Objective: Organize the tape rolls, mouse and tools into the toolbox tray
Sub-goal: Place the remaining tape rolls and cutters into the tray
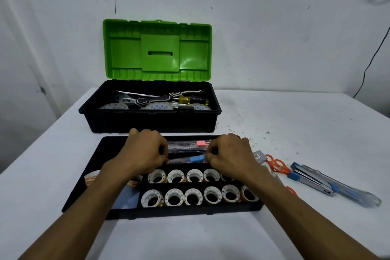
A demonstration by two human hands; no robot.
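White tabletop [295, 124], scuffed, with dark specks right of the toolbox [147, 120]; bare white wall [274, 27] behind, marked, a black cable [371, 57] hanging at right. Toolbox open, green lid [157, 48] upright, a yellow-handled screwdriver [193, 99] and large tape rolls inside. Black tray [88, 175] sits on the table just in front of it. Small tape rolls [193, 195] stand in two rows in the near compartments. Left hand [141, 152] and right hand [230, 153] both curled closed at the ends of clear-handled tools [183, 145] in the far compartment; actual grasp cannot be confirmed. Orange scissors [277, 164] and a blue-grey utility knife [312, 179] lie on the table right of the tray.
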